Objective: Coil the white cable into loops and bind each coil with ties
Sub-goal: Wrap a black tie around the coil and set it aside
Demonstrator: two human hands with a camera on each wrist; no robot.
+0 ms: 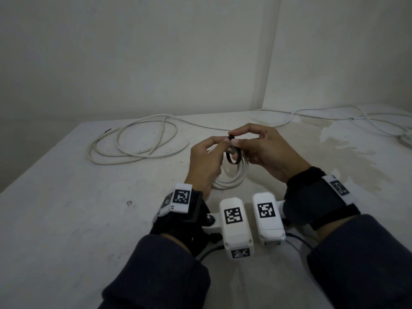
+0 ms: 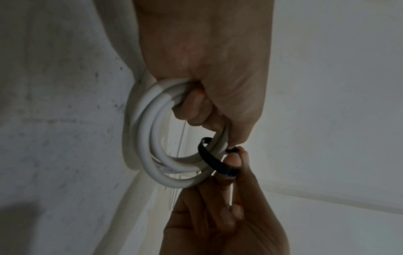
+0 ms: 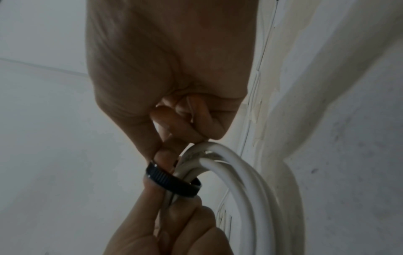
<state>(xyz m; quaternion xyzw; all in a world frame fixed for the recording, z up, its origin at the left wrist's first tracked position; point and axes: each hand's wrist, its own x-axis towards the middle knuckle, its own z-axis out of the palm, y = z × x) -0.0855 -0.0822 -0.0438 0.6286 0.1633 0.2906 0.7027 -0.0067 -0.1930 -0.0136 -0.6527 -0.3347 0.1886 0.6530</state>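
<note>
A small coil of white cable (image 1: pixel 231 178) is held just above the table in front of me. My left hand (image 1: pixel 219 144) grips it, with fingers curled through the loops (image 2: pixel 152 138). A black ribbed tie (image 1: pixel 234 156) circles the bundled strands as a loose ring (image 2: pixel 218 162). My right hand (image 1: pixel 234 136) pinches the tie's top end between thumb and forefinger. In the right wrist view, the tie (image 3: pixel 172 182) wraps the coil (image 3: pixel 240 172) just below the right fingertips (image 3: pixel 162 157). How the tie's ends join is hidden by the fingertips.
Large loose loops of white cable (image 1: pixel 138 141) lie at the back left of the white table (image 1: pixel 66 219). The cable runs on to the right (image 1: pixel 312 111) towards a white power strip (image 1: pixel 406 139). A small black piece (image 1: pixel 108 130) lies near the far left edge. Walls stand behind.
</note>
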